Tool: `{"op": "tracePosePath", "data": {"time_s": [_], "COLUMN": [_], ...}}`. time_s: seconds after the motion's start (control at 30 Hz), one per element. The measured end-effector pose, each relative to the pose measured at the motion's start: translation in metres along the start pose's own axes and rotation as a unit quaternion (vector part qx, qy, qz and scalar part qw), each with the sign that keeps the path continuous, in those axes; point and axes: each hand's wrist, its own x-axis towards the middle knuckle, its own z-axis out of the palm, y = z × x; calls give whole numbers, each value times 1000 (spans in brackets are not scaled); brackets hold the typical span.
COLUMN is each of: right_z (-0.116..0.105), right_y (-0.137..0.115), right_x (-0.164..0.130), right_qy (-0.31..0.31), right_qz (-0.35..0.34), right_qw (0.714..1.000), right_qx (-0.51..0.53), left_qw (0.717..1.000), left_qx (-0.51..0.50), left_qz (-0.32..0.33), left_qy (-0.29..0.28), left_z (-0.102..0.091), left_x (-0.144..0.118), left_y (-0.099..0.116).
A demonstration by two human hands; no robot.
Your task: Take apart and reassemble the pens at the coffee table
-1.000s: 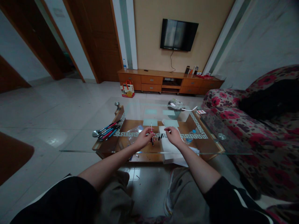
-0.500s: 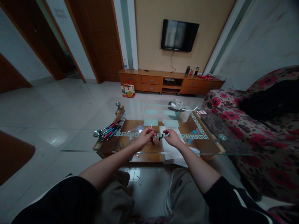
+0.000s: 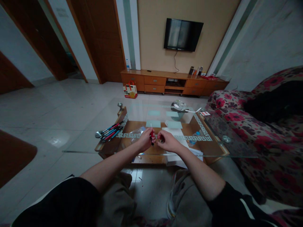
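Over the glass table [image 3: 78,151], in the centre of the frame, the right hand [image 3: 168,142] has come across to the left hand [image 3: 145,140], so the two now meet above the white paper [image 3: 176,148], where a moment ago a clear gap was between them; I judge that small parts of the pen are being joined. The left hand is closed around a thin pen [image 3: 151,137] with a red and dark body and a pale tip standing up. The right fingers are pinched together beside it, on what I cannot tell.
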Motion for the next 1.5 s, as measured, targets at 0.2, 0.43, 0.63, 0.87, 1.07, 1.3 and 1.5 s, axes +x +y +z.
{"op": "tracePosePath", "data": {"time_s": [0.2, 0.43, 0.63, 0.87, 1.07, 1.3, 1.5], "right_z": [11, 9, 6, 10, -3, -12, -6], "right_y": [-1, -1, -8, -2, 23, 54, 71], "right_x": [-1, 0, 1, 0, -1, -5, -11], "right_qy": [-51, -48, -55, -57, 31, 142, 88], "right_qz": [-1, 5, 22, 31, 52, 166, 212], "right_qw": [998, 998, 998, 998, 997, 968, 963], "right_qx": [23, 34, 28, 23, -50, -125, -139], "left_qw": [1000, 1000, 1000, 999, 998, 994, 991], "left_qx": [-13, -12, -2, 30, 69, 107, 125], "left_qz": [-13, -12, -11, -10, 5, 16, 29], "left_qy": [15, 6, -1, 11, -2, 12, 20], "left_z": [2, 4, 5, 6, -1, 6, 4], "left_x": [1, -1, -3, -6, -5, -8, -9], "left_y": [2, 2, 3, 4, 4, 7, 5]}}
